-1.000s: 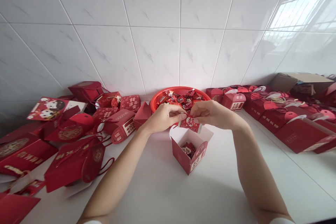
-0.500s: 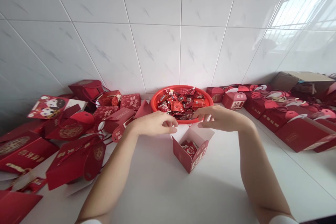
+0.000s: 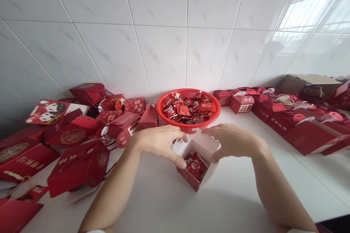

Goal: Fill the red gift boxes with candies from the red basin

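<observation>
Head view: the open red box (image 3: 188, 179) stands on the desk (image 3: 153, 200), packets (image 3: 196, 165) inside. Left hand (image 3: 160, 142) at its ten o'clock, right hand (image 3: 237, 140) at two, each grip parted; basket (image 3: 188, 128) at twelve.

- Soft, cool daylight fills the view, fairly bright overall.
- A barred window reflection (image 3: 306, 11) glares nearly white on the glossy tiled wall (image 3: 158, 54), upper right.
- The wall dims to dark grey at lower left.
- Faint, soft-edged shadows lie across the pale tabletop (image 3: 164, 204).
- Wide-angle distortion slants the tile lines and stretches the red boxes (image 3: 76, 167) near the left edge.
- The open box (image 3: 189, 180) looks reasonably sharp; lettering on boxes farther out blurs.
</observation>
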`<move>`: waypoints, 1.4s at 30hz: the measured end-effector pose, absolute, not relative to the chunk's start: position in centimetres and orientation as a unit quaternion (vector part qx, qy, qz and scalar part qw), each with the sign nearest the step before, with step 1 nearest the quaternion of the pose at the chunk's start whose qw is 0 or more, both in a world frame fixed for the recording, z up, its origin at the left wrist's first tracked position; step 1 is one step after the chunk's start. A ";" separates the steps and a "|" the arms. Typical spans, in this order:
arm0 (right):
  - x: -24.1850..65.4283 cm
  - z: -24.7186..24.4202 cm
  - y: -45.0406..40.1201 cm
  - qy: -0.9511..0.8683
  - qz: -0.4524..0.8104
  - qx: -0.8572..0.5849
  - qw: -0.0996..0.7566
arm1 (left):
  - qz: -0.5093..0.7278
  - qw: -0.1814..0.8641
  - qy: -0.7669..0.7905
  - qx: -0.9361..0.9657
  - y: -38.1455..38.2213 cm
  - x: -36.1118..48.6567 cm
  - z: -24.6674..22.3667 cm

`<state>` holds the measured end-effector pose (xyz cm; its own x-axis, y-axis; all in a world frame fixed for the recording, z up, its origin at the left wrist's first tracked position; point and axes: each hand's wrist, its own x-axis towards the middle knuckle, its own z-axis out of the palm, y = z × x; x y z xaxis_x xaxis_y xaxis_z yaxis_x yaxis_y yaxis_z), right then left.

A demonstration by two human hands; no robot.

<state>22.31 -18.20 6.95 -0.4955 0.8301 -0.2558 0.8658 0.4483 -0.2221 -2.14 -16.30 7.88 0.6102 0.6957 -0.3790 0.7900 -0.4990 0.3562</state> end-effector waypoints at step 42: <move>20.2 5.4 -18.5 0.863 -0.197 0.458 0.082 | -0.117 0.306 0.440 0.836 -16.7 1.4 5.1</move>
<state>20.19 -18.49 5.35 -0.5669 0.7584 -0.3216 0.8229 0.5028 -0.2648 1.38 -16.66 5.13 0.5854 0.6643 -0.4648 0.8074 -0.4258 0.4084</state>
